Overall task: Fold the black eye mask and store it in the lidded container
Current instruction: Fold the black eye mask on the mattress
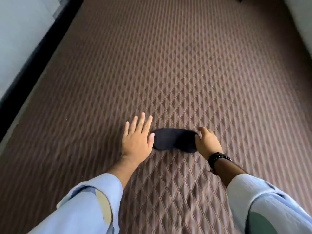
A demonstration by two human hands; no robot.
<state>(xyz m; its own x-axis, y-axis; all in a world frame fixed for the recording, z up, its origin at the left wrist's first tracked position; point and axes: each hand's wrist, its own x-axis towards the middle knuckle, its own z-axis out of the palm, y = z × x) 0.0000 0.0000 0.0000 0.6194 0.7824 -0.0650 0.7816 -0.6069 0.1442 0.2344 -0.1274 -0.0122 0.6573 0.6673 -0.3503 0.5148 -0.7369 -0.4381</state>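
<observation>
The black eye mask (175,140) lies flat and unfolded on a brown quilted surface (185,73), just below the middle of the view. My left hand (137,136) rests flat beside the mask's left end, fingers spread, with the thumb touching that end. My right hand (206,143) is at the mask's right end with the fingers curled over its edge; whether they pinch it I cannot tell for sure. No lidded container is in view.
The quilted brown surface stretches far ahead and to both sides of the mask. A dark edge (33,65) and a pale wall or floor (18,31) run along the left. A pale strip (302,22) borders the far right.
</observation>
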